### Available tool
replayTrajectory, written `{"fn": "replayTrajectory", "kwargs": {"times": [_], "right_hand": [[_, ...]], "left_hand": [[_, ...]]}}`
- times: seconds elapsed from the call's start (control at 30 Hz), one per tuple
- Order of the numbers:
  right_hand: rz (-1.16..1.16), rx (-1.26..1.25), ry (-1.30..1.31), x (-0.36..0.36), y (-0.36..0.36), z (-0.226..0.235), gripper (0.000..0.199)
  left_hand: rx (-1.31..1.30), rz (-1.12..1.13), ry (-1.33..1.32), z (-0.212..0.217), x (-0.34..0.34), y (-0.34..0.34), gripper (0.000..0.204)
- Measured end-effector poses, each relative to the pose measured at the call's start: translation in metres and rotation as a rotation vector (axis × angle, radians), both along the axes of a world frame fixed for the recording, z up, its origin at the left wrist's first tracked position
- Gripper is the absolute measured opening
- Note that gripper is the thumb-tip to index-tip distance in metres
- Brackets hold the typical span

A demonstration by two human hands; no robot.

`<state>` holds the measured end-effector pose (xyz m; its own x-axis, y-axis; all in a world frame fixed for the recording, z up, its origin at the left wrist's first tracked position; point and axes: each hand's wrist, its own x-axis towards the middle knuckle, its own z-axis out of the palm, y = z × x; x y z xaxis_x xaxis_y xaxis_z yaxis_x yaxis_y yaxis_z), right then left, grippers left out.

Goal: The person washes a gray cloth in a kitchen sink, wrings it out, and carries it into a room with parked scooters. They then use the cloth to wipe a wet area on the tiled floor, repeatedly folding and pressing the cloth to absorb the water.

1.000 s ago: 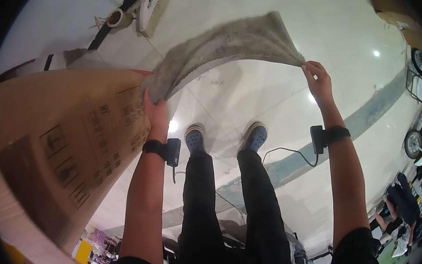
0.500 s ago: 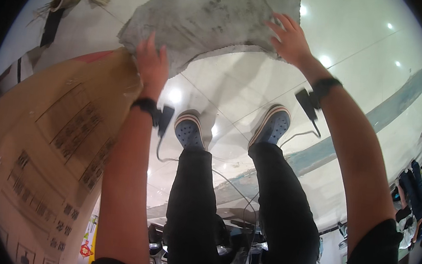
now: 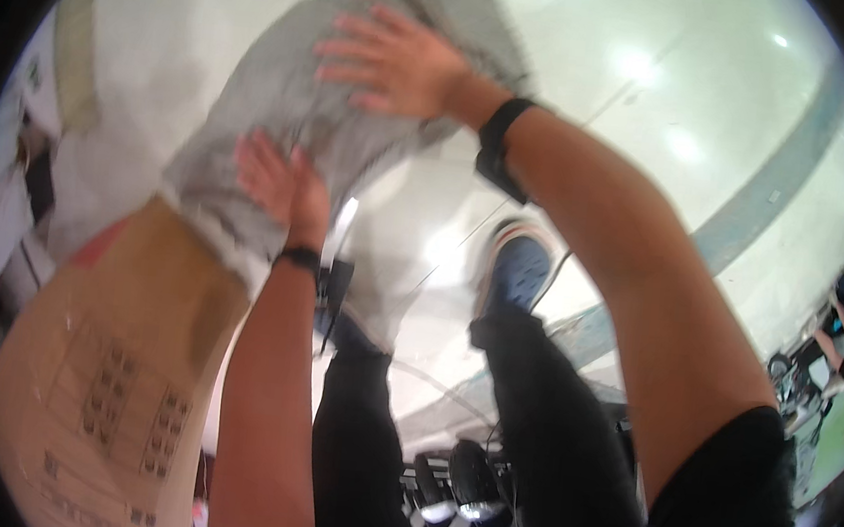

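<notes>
A grey, smudged cloth (image 3: 267, 79) is spread out in front of me, above the pale tiled floor. My right hand (image 3: 394, 65) lies across its middle with fingers stretched and spread. Lower down, near the edge closest to me, my left hand (image 3: 288, 187) rests on the fabric, its fingers also extended. Neither hand grips anything. Beside my left forearm stands a cardboard box (image 3: 134, 339), and the cloth's left edge overlaps its far end. Motion blurs the cloth's folds somewhat.
My shoes, a right one (image 3: 520, 272) and a partly covered left one, stand on the glossy floor (image 3: 642, 162). A thin cable (image 3: 441, 386) trails near my legs. Cluttered goods (image 3: 836, 350) line the far right. A blurred brush-like object (image 3: 77, 53) is at upper left.
My right hand has moved left from the cloth's right edge onto its middle. The view has shifted, and the cloth now appears tilted, its left edge lower over the box.
</notes>
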<state>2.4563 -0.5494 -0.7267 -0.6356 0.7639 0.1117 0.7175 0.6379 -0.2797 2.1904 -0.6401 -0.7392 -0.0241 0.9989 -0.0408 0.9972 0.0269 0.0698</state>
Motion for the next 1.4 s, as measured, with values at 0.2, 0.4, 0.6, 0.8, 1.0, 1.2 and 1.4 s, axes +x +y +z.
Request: {"fn": "replayTrajectory", "kwargs": {"times": [0.2, 0.4, 0.6, 0.8, 1.0, 1.2, 1.4], "right_hand": [[-0.144, -0.046, 0.054, 0.129, -0.038, 0.003, 0.052], [-0.44, 0.005, -0.085, 0.294, -0.102, 0.009, 0.052], [-1.135, 0.007, -0.246, 0.331, -0.334, -0.001, 0.052], [-1.55, -0.027, -0.2, 0.186, -0.385, -0.014, 0.056], [-1.241, -0.056, -0.177, 0.143, -0.313, -0.011, 0.057], [-0.942, -0.143, -0.165, 0.057, -0.208, 0.004, 0.068], [-0.894, -0.042, -0.034, -0.041, -0.158, 0.024, 0.057]], "left_hand": [[0.011, -0.175, -0.014, 0.012, 0.12, -0.026, 0.069], [-0.029, -0.51, -0.13, 0.013, 0.278, -0.02, 0.072], [-0.013, -1.046, -0.29, 0.01, 0.369, -0.038, 0.059], [0.128, -1.437, -0.3, -0.001, 0.354, -0.021, 0.057], [0.005, -1.383, -0.358, 0.029, 0.218, 0.072, 0.061], [-0.013, -1.153, -0.165, 0.035, 0.07, 0.069, 0.06], [0.106, -0.704, -0.063, 0.027, -0.015, 0.033, 0.058]]}}
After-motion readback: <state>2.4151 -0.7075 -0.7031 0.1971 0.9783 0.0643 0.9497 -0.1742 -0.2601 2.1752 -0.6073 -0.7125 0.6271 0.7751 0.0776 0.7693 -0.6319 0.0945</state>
